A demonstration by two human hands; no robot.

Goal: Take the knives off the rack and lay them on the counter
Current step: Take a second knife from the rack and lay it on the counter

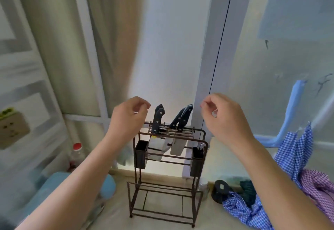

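A brown wire rack (198, 132) stands on the pale counter (162, 190) against the wall. Several knives with black riveted handles stick up from its top slots: a left pair (157, 119) and a right pair (182, 118), their wide blades hanging below the top rails. My left hand (129, 118) hovers just left of the left pair, fingers curled, holding nothing. My right hand (224, 116) is raised to the right of the right pair, fingers loosely curled and empty. Neither hand touches a knife.
Two dark cups hang on the rack's sides (141, 154), (197, 161). Blue and purple checked cloths (292, 157) and a black round object (221, 190) lie at the right. A red-capped bottle (76, 154) and a blue item (106, 186) sit at the left.
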